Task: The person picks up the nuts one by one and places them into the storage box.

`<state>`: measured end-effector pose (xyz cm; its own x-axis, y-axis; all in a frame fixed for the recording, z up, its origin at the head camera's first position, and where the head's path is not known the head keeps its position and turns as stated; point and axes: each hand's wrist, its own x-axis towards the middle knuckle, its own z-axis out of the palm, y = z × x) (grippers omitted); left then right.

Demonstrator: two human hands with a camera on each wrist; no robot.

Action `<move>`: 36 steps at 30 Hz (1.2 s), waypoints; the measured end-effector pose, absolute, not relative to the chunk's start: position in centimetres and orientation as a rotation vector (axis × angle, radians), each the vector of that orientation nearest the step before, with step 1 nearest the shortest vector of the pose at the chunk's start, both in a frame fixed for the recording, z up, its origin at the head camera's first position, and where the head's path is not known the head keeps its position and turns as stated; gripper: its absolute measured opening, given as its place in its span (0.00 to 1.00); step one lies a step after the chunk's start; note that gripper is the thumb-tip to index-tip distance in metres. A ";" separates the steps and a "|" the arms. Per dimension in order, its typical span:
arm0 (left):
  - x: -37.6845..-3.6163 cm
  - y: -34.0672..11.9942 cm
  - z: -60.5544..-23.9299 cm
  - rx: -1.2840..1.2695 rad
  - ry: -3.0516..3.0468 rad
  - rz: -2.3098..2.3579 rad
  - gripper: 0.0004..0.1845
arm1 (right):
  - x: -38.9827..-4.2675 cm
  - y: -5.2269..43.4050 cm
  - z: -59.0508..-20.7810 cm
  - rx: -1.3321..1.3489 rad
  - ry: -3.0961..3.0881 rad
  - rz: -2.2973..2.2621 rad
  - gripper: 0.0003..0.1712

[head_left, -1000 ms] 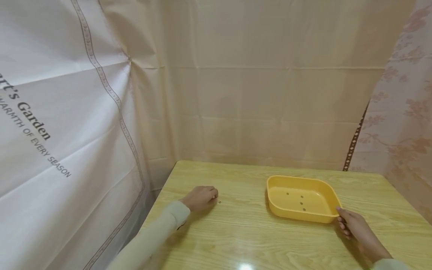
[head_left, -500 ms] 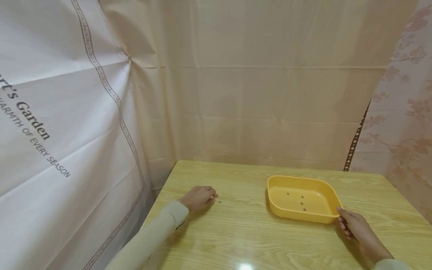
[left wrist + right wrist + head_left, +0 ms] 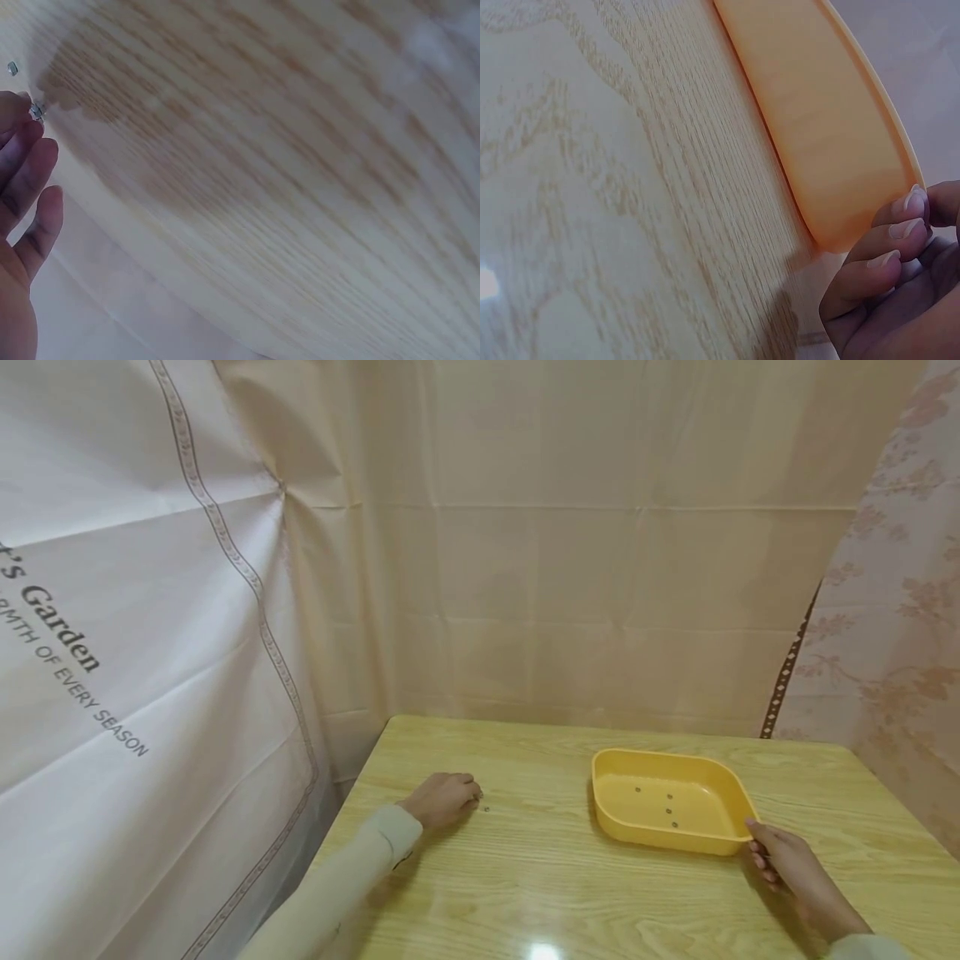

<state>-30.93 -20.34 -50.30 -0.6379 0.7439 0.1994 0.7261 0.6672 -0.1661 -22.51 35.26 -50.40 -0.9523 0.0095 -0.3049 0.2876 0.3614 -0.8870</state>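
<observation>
My left hand (image 3: 442,799) is low over the left part of the table, pinching a small metal nut (image 3: 36,111) at its fingertips. A second nut (image 3: 487,810) lies on the wood just beside those fingertips; the left wrist view shows it too. My right hand (image 3: 791,868) grips the near right corner of a yellow tray (image 3: 660,838), thumb on the rim and fingers curled below it. In the right wrist view the fingertips press against the tray's outer wall (image 3: 817,127). Several small nuts (image 3: 669,811) lie spread on the tray's floor.
The wood-grain table (image 3: 480,893) spans the lower view, its far edge against a beige hanging cloth (image 3: 570,568). A white printed cloth (image 3: 150,652) hangs at the left and a floral one (image 3: 892,610) at the right.
My left fingers have shifted slightly at the nut, which showed more openly at their tips half a second ago. The right hand and the tray have stayed put.
</observation>
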 end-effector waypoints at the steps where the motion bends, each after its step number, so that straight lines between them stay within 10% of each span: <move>1: -30.9 -20.3 -50.3 -1.180 -2.634 0.101 0.07 | -22.5 35.3 -50.4 0.259 2.378 -1.628 0.29; 36: -31.0 -19.9 -50.6 -1.179 -2.542 0.264 0.05 | -22.5 35.3 -50.4 0.308 2.345 -1.626 0.30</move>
